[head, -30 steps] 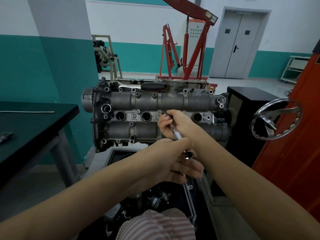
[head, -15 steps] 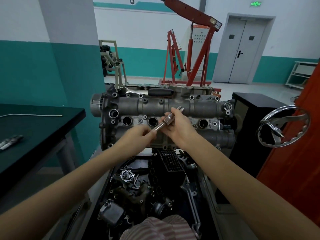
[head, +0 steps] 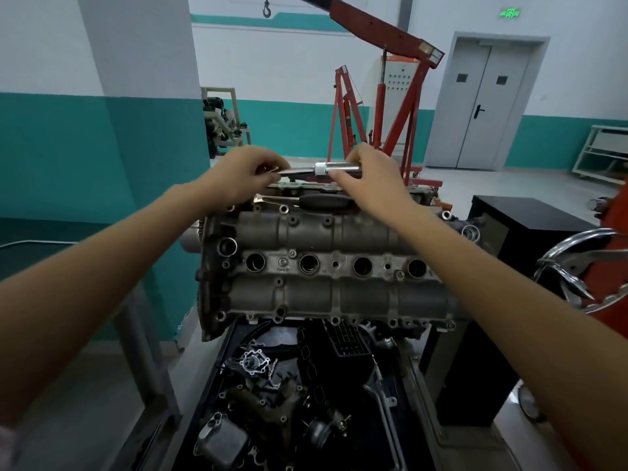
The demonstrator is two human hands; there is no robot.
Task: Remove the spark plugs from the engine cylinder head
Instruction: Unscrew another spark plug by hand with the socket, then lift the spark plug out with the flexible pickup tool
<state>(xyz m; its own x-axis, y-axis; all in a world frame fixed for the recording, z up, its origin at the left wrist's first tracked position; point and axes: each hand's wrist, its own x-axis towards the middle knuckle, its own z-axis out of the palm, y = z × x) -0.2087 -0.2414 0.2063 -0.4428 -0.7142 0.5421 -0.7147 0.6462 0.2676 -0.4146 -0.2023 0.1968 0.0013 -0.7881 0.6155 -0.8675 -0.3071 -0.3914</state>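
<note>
Both hands are up past the far edge of the engine, sharing one tool. The right hand (head: 365, 185) has its fingers wrapped round the shiny silver cylindrical spark plug socket (head: 336, 168), held level. The left hand (head: 244, 180) pinches the thin end sticking out of that socket; too small and blurry to say exactly what that bit is.

Right under them sits the grey cast-metal cylinder head (head: 326, 263), with a row of four round plug wells (head: 334, 265) across the middle. A black-handled tool (head: 321, 199) lies along its far edge.

Below the head there's a black tray of loose greasy engine parts (head: 289, 402). A dark-topped workbench (head: 37, 253) is off to the left.

Room-wise: white walls with a teal lower band, a red engine hoist (head: 394, 96) behind, and grey double doors (head: 482, 103) at the back right.
</note>
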